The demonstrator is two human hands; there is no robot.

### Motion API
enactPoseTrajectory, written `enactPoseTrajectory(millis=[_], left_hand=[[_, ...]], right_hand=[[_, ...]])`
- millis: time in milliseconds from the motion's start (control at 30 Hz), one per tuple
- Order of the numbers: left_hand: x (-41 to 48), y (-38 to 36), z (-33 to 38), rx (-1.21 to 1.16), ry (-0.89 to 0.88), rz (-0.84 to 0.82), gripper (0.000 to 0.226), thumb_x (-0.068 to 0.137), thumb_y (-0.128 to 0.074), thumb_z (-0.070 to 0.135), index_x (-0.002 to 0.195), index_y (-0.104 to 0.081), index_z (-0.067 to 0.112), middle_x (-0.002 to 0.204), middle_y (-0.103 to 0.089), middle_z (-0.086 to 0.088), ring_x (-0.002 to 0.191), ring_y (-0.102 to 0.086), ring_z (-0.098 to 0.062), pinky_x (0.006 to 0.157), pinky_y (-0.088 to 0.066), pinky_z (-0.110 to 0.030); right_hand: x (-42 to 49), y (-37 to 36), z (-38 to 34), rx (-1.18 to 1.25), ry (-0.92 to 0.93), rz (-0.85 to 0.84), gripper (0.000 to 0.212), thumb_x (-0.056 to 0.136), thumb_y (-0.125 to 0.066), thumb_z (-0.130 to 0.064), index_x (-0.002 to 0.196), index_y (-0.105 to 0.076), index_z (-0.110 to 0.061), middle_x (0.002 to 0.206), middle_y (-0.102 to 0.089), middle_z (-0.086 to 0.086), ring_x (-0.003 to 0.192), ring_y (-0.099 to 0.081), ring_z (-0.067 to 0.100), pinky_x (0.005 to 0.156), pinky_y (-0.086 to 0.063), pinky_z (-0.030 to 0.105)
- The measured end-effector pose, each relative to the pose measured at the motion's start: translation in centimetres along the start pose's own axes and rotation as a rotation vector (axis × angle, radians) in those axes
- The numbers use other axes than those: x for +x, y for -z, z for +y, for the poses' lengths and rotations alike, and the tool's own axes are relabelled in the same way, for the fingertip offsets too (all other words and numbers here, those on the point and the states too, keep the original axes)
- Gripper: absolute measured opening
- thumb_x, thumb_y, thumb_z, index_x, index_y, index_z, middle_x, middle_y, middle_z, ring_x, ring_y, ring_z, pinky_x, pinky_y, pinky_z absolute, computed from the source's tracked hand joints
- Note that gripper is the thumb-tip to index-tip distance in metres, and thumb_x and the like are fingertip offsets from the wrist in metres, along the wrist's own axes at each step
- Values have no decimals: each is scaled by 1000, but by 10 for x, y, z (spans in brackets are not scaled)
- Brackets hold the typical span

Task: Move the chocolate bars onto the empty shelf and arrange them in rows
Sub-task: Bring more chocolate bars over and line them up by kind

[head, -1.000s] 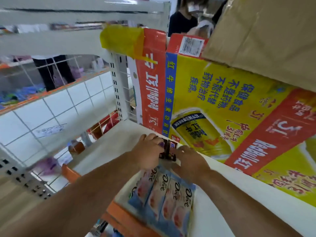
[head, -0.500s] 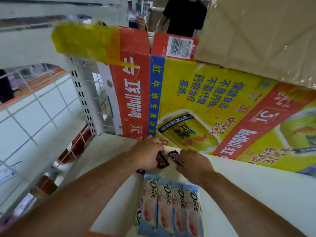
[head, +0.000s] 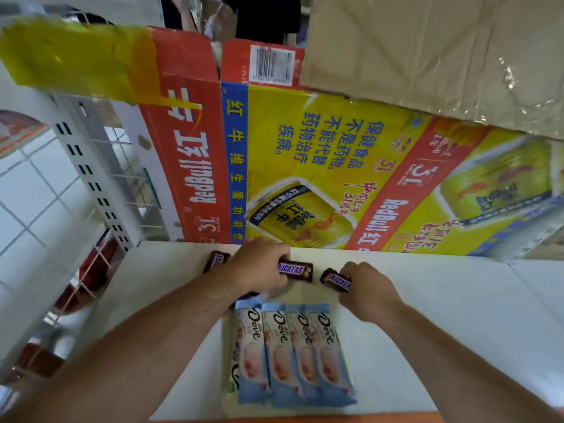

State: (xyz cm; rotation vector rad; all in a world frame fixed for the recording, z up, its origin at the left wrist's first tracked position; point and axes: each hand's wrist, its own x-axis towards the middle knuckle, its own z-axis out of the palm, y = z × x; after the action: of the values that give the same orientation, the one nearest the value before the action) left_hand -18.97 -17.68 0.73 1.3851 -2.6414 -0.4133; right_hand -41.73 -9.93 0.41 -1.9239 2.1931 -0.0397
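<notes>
While the left hand (head: 259, 267) pinches one chocolate bar (head: 295, 271) and the right hand (head: 367, 288) grips another (head: 335, 279), these look light, stiff, slick-wrapped; best held by the sides.

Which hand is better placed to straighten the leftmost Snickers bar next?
Left. The left hand lies right beside the leftmost Snickers bar; the right hand is farther off, holding another Snickers bar.

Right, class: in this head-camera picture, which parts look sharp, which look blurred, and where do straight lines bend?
Head view: Dove bars and the middle Snickers bar read sharply; the yellow flap at upper left is smeared; the shelf edge bows from the wide-angle lens; lighting is even, with faint shadows.
</notes>
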Motion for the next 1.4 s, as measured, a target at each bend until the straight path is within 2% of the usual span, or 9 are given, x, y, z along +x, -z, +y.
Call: enactPoseTrajectory(millis=[133, 233, 300, 400, 500, 600, 900, 1167, 1400], left_hand=[[4, -3, 42, -127, -81, 120, 25, 76, -67, 37, 98, -62, 28, 92, -61, 7, 90, -53, -17, 80, -36, -32], [7, -8, 79, -171, -152, 168, 26, 75, -67, 36, 99, -62, 28, 91, -57, 11, 90, -49, -14, 82, -36, -31], [10, -13, 106, -208, -188, 208, 23, 71, -64, 35, 93, -62, 28, 85, -57, 9, 86, -51, -15, 77, -41, -31], [16, -24, 152, -205, -231, 241, 26, 67, -59, 36, 91, -62, 27, 82, -59, 9, 83, -52, -16, 73, -38, -30], [20, -40, 206, -201, -257, 237, 29, 67, -58, 35, 94, -62, 26, 87, -62, 8, 85, -53, -16, 75, -41, -31], [21, -56, 268, -215, -229, 218, 25, 71, -63, 31, 96, -60, 28, 88, -60, 8, 85, -52, -15, 76, -44, -33], [32, -101, 434, -407, -222, 157, 28, 71, -69, 26, 98, -61, 30, 88, -66, 10, 80, -59, -10, 74, -50, -30], [67, -124, 520, -494, -271, 101, 27, 71, -72, 26, 95, -61, 34, 87, -66, 11, 78, -60, -6, 74, -53, -32], [140, -156, 590, -526, -346, 40, 27, 72, -74, 27, 97, -62, 31, 89, -66, 12, 80, -60, -6, 74, -53, -31]], right_hand=[[-30, 8, 42, 25, -12, 60, 41, 75, -62, -25, 115, -55, -27, 101, -56, 1, 95, -59, 24, 70, -46, 30], [-54, 15, 73, 55, 12, 125, 45, 76, -62, -22, 120, -54, -30, 103, -54, -3, 100, -55, 20, 72, -42, 29], [-69, 20, 96, 64, 50, 162, 47, 75, -61, -19, 120, -55, -29, 104, -54, -4, 102, -53, 20, 76, -41, 29], [-93, 27, 135, 71, 84, 227, 49, 74, -61, -17, 123, -57, -25, 110, -57, -3, 105, -52, 20, 83, -42, 29], [-123, 35, 180, 85, 68, 298, 50, 74, -61, -14, 123, -56, -21, 111, -58, -2, 107, -53, 20, 85, -43, 29], [-158, 43, 231, 111, 66, 350, 47, 69, -60, -11, 115, -59, -21, 103, -59, -3, 101, -55, 21, 81, -46, 30], [-245, 72, 374, 106, 23, 347, 42, 76, -59, -13, 117, -58, -24, 107, -57, -5, 103, -51, 18, 84, -43, 29], [-277, 84, 459, 136, -80, 382, 38, 78, -62, -14, 115, -60, -24, 104, -58, -5, 98, -52, 18, 78, -42, 29], [-271, 86, 542, 144, -177, 387, 39, 79, -59, -11, 115, -59, -26, 105, -57, -7, 99, -52, 16, 75, -40, 26]])
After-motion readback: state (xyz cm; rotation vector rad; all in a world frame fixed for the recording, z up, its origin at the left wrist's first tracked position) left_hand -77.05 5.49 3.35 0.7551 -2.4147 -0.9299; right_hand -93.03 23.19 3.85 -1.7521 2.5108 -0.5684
